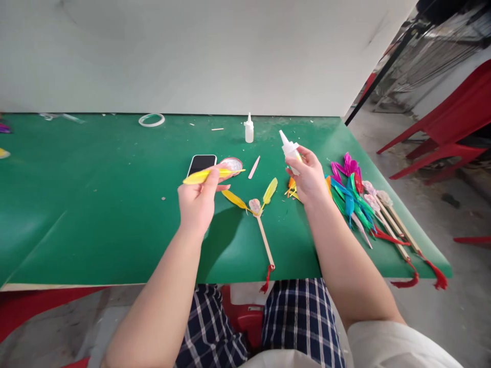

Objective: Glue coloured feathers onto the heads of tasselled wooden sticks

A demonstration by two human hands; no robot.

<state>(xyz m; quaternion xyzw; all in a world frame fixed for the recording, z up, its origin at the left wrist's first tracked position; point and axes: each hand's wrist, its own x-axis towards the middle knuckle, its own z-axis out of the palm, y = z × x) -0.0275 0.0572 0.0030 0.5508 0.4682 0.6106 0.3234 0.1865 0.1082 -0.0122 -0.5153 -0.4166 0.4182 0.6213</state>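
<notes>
The grip of the left hand is narrow: the thumb and fingers pinch a yellow feather, its broad part toward the left and its thin quill end standing out toward the other hand — probably so that this end remains uncovered. The grip of the right hand is wrapped around a small white bottle, whose nozzle points upward and somewhat to the left, perhaps in order that nothing runs out; whether the fingers squeeze it, one cannot tell. Both hands are above the green bench, well apart. Between and below them lies a wooden stick, its red tassel over the near edge; at its far end are a pale round piece and two feathers spread like a V. It seems placed before the body for easy view. Farther away are a phone, a round dish just beside it, a pink tool and a second bottle. At the right lie coloured feathers and other tasselled sticks — grouped, it appears, for reach by the right arm.
</notes>
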